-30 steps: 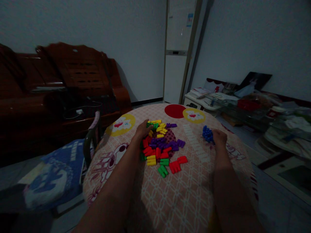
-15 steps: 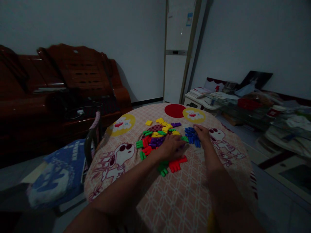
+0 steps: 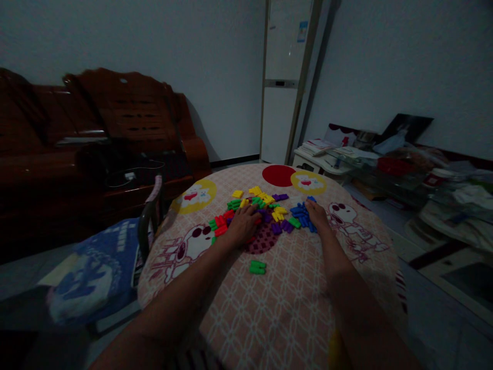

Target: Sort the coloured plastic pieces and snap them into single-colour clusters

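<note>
My left hand (image 3: 244, 224) lies over a pile of small plastic building blocks, its fingers spread and touching them. Red blocks (image 3: 220, 226) and green blocks (image 3: 233, 204) lie at its left and beyond it. Yellow blocks (image 3: 279, 213) and purple blocks (image 3: 276, 228) are to its right. My right hand (image 3: 316, 214) is curled against the right side of a cluster of blue blocks (image 3: 301, 214); its fingertips are partly hidden. Alone nearer to me lies a green block (image 3: 257, 267). Some blocks are covered by my left hand.
A patterned cloth covers the round table (image 3: 285, 303). On the left stands a chair with a blue cushion (image 3: 96, 272), with a wooden sofa (image 3: 131, 123) behind it. A cluttered glass-topped cabinet (image 3: 389, 169) is at the right, and a tall white unit (image 3: 280, 123) at the back.
My right hand has moved left with the blue blocks, towards the pile. My left hand has swept over the pile to the right, then back left; red blocks from the near side have shifted.
</note>
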### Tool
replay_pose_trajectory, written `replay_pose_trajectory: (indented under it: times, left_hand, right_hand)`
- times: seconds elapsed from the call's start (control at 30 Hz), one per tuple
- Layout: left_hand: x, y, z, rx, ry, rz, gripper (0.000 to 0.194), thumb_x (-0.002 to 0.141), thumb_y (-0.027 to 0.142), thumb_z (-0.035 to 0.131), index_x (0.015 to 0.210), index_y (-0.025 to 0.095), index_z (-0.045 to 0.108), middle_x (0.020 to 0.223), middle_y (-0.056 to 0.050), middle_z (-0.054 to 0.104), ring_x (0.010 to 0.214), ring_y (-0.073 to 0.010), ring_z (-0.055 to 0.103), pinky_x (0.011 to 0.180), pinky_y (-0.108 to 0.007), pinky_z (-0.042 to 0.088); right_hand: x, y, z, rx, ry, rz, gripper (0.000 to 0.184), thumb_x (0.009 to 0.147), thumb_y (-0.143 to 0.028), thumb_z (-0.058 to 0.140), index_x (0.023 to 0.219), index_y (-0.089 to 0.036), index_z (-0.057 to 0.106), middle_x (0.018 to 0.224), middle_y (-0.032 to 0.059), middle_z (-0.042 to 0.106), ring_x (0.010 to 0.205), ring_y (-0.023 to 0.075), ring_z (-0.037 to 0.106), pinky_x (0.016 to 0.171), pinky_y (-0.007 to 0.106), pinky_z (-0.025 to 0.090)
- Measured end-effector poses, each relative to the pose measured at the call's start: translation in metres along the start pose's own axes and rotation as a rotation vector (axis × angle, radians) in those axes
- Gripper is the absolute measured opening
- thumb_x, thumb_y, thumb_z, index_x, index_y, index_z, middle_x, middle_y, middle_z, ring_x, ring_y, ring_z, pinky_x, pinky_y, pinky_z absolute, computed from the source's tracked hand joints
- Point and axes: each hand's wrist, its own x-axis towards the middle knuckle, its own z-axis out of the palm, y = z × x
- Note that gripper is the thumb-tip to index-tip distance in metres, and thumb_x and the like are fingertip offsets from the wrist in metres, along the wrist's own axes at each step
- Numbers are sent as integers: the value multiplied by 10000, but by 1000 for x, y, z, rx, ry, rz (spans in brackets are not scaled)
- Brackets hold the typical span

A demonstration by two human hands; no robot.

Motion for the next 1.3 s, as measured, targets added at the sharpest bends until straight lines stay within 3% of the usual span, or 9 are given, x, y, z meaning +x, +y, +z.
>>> replay_pose_trajectory:
  times: [0.2, 0.4, 0.5, 0.67, 0.8, 0.9, 1.0, 1.13, 1.3]
  left_hand:
    - [46, -56, 6, -127, 28, -157, 401, 899, 129, 476, 1261, 165, 645, 1448, -137, 549, 1355, -285, 493, 1169, -443, 384]
    - [90, -46, -3, -141, 153, -202, 329, 943, 175, 530, 1259, 185, 624, 1424, -152, 553, 1288, -263, 541, 1099, -426, 454]
    - [107, -32, -8, -134, 149, -171, 343, 958, 312, 589, 1274, 178, 603, 1355, -140, 580, 1182, -248, 594, 1005, -454, 522]
    - [129, -17, -7, -119, 76, -165, 404, 953, 376, 607, 1293, 159, 578, 1283, -115, 605, 1095, -234, 626, 915, -459, 566]
    - [139, -12, -3, -88, -37, -191, 376, 914, 401, 646, 1177, 132, 663, 1215, -124, 653, 1101, -272, 628, 936, -442, 527]
    - [132, -9, -5, 4, -183, -177, 378, 823, 438, 690, 1026, 124, 749, 1101, -154, 712, 1072, -317, 642, 921, -381, 489]
    - [108, -7, -18, 63, -302, -78, 367, 839, 391, 623, 1058, 125, 754, 1040, -147, 735, 974, -270, 666, 851, -322, 485]
    - [60, -7, -52, 0, -268, -10, 303, 832, 338, 618, 1000, 125, 753, 954, -116, 740, 902, -235, 669, 806, -306, 489]
    - [7, -1, -92, -38, -266, -24, 259, 803, 299, 655, 1013, 175, 742, 1067, -74, 738, 1001, -229, 664, 885, -309, 492]
  right_hand:
    - [-22, -53, 42, 240, -269, -22, 531, 854, -561, 584, 1268, -245, 685, 1362, 57, 653, 1325, 264, 549, 1183, 459, 345]
    - [-43, -88, 66, 437, -533, -204, 540, 842, -647, 579, 1123, -221, 756, 1233, 62, 725, 1221, 290, 625, 1124, 474, 412]
    - [-35, -82, 55, 384, -318, -197, 505, 843, -601, 574, 1091, -202, 761, 1153, 76, 752, 1160, 281, 653, 1086, 451, 449]
    - [-8, -38, 11, 106, 128, -84, 454, 826, -449, 578, 1162, -179, 724, 1258, 115, 704, 1223, 260, 613, 1120, 434, 420]
    - [4, -6, -6, 36, 219, 68, 493, 821, -416, 563, 1240, -183, 676, 1308, 109, 678, 1248, 256, 596, 1116, 453, 420]
    - [6, 2, -5, 25, 208, 101, 510, 816, -419, 568, 1252, -173, 669, 1312, 121, 672, 1249, 259, 598, 1117, 444, 417]
    - [5, -2, -2, 41, 207, 105, 501, 817, -403, 559, 1244, -165, 671, 1311, 129, 671, 1234, 260, 609, 1103, 434, 431]
    - [3, -5, -1, 51, 198, 99, 495, 813, -391, 562, 1233, -151, 669, 1297, 139, 676, 1222, 265, 616, 1086, 434, 443]
    - [3, 1, -2, 22, 200, 92, 492, 806, -424, 563, 1217, -181, 681, 1247, 112, 703, 1168, 261, 638, 1071, 438, 456]
